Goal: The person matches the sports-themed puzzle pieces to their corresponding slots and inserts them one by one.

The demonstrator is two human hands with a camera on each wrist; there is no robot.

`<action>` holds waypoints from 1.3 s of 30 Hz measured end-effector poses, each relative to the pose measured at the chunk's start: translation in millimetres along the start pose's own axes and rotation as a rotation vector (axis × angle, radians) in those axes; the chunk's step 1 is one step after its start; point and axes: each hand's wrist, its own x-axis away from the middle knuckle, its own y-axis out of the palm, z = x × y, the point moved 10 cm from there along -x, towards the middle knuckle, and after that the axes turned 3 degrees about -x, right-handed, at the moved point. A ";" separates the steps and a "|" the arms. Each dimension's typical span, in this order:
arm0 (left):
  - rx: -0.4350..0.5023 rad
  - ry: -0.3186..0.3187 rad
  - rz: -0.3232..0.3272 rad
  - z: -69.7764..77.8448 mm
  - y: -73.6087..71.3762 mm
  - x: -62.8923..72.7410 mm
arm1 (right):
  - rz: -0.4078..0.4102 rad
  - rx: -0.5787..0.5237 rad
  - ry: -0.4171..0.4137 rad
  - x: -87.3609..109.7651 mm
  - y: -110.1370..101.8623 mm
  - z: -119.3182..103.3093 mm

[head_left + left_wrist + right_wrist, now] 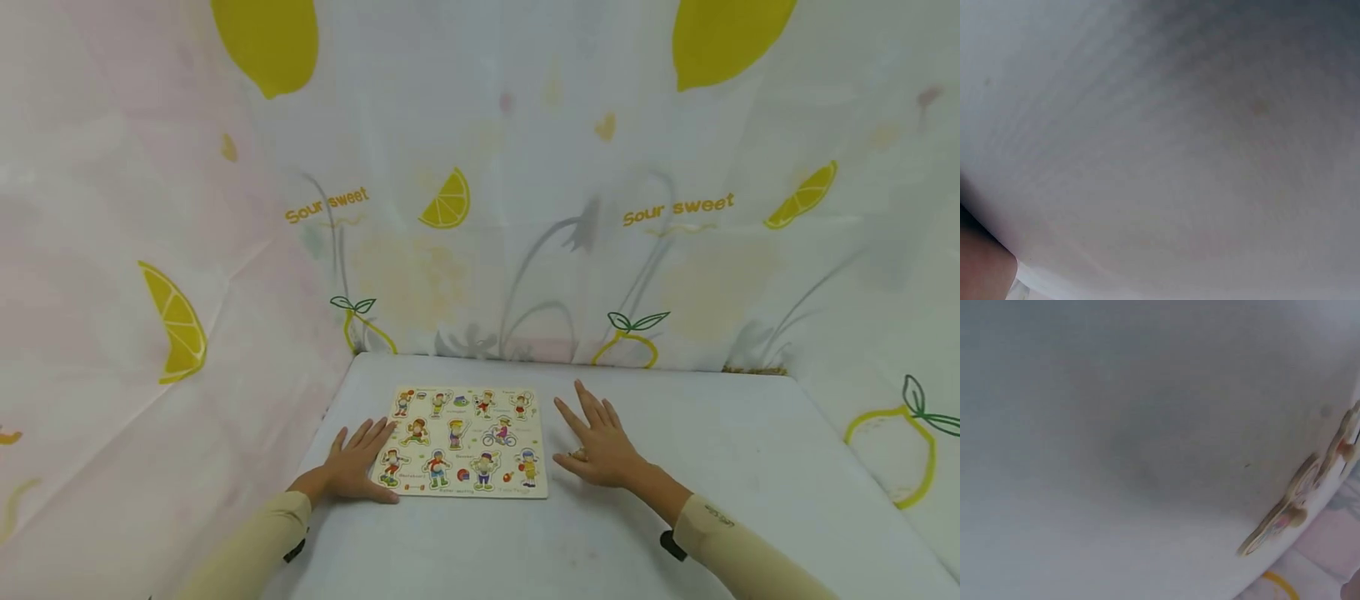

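A cream puzzle board (540,490) with several coloured sports figures lies flat on the white table. Among the figures, a cyclist piece (500,432) sits right of the middle. My left hand (356,468) rests at the board's left edge, its fingers straight and the fingertips touching it. To the right of the board, my right hand (603,446) has its fingers spread and holds nothing. The right wrist view catches puzzle pieces (1275,519) with round knobs at its right side. In the left wrist view, only blurred white surface and a bit of skin (985,269) appear.
The white tabletop (720,467) extends to both sides and in front of the board. Behind it and on the sides hangs a pale cloth (525,275) printed with lemons and "Sour sweet" lettering. Dark bands (672,546) show at both sleeve cuffs.
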 end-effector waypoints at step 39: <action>-0.004 -0.011 -0.047 15.6 -13.5 5.4 | -0.122 -0.484 0.219 48.9 2.5 85.4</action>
